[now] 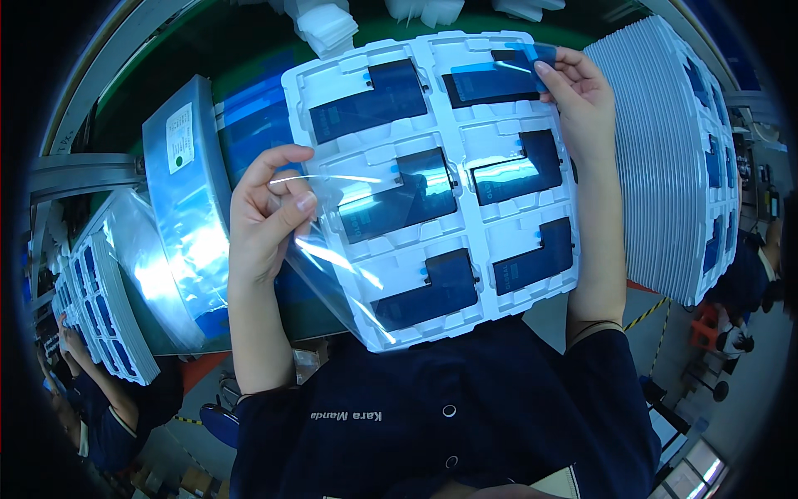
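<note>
Film lifted at one side of a fully loaded tray

At the far left, a co-worker's hand is beside a stack of filled trays. Next come loose clear plastic and a labelled pile of clear sheets, then blue sheets.

The left hand is at the tray's left side, thumb and bent fingers pinching the film's edge, index finger extended toward the rim. From there the film slants over the left column, reaching the near-left corner.

The tray sits centrally, before the person's dark shirt. Each of its six pockets holds one flat, dark, L-shaped battery pack, so loading looks complete. The film work looks unfinished: its left edge stands raised rather than flat. Whether it is going on or coming off cannot be told, nor whether it covers the right column.

At the upper right corner, the right hand pinches a blue strip between thumb and fingers, over the top-right pack. Dealing with this strip also seems left to do.

Farther right, a tall tray stack stands beside the right forearm, battery packs visible on its face; how many are finished is unclear.
</note>
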`<state>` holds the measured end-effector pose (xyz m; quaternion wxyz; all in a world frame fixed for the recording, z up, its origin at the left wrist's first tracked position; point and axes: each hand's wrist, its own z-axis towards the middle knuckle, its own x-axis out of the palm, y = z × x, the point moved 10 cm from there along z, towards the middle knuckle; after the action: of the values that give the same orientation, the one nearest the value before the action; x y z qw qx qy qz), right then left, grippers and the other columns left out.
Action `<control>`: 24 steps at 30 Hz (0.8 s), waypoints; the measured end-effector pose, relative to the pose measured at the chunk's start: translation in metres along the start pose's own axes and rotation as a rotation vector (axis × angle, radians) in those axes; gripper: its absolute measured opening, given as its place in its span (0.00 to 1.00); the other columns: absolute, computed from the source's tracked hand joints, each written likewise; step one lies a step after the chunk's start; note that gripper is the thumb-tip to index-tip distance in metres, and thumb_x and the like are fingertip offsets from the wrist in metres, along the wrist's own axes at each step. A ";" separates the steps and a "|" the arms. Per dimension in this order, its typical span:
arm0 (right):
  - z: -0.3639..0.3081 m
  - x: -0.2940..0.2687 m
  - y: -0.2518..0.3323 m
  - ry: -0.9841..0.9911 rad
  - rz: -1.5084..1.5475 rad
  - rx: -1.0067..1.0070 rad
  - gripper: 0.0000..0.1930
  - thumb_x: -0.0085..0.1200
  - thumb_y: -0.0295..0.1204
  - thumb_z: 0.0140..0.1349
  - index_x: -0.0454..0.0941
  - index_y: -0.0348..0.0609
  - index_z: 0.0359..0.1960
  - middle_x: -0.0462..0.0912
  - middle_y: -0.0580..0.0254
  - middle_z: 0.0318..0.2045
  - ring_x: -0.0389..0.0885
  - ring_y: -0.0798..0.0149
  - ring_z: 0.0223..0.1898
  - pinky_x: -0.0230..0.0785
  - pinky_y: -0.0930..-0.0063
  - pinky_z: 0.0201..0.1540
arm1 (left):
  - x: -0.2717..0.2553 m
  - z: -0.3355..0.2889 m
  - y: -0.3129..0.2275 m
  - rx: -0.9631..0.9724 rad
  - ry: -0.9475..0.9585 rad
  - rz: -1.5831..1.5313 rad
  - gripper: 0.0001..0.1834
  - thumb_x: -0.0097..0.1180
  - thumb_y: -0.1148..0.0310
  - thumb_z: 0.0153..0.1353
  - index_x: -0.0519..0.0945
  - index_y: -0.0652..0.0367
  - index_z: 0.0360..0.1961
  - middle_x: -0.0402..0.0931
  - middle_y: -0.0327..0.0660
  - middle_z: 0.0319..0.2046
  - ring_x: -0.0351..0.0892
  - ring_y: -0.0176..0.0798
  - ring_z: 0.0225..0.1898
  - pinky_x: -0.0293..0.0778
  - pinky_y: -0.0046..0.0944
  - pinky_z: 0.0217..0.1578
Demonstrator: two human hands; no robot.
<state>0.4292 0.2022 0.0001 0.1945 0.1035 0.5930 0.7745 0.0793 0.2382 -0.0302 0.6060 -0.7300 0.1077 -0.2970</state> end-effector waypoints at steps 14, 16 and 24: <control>0.001 0.005 0.000 0.005 -0.022 0.000 0.13 0.63 0.21 0.53 0.77 0.35 0.41 0.83 0.64 0.31 0.79 0.79 0.30 0.69 0.90 0.32 | 0.001 0.000 -0.001 0.005 0.006 -0.002 0.23 0.62 0.75 0.55 0.71 0.66 0.52 0.73 0.34 0.21 0.68 0.23 0.19 0.62 0.23 0.23; 0.001 0.006 -0.001 0.006 -0.037 0.000 0.13 0.63 0.21 0.53 0.77 0.35 0.41 0.83 0.64 0.31 0.80 0.78 0.30 0.69 0.90 0.32 | 0.002 0.000 -0.001 0.005 0.006 -0.004 0.23 0.62 0.75 0.55 0.71 0.66 0.52 0.73 0.34 0.21 0.68 0.23 0.19 0.62 0.23 0.23; 0.001 0.009 0.002 0.009 -0.081 -0.007 0.13 0.62 0.21 0.54 0.77 0.34 0.41 0.83 0.63 0.31 0.80 0.77 0.31 0.72 0.87 0.36 | 0.001 0.000 0.000 -0.004 0.003 0.012 0.24 0.62 0.74 0.54 0.70 0.66 0.52 0.73 0.34 0.21 0.68 0.23 0.19 0.62 0.23 0.23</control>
<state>0.4213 0.2060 0.0016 0.2233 0.0753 0.5948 0.7686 0.0796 0.2379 -0.0296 0.6063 -0.7300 0.1137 -0.2943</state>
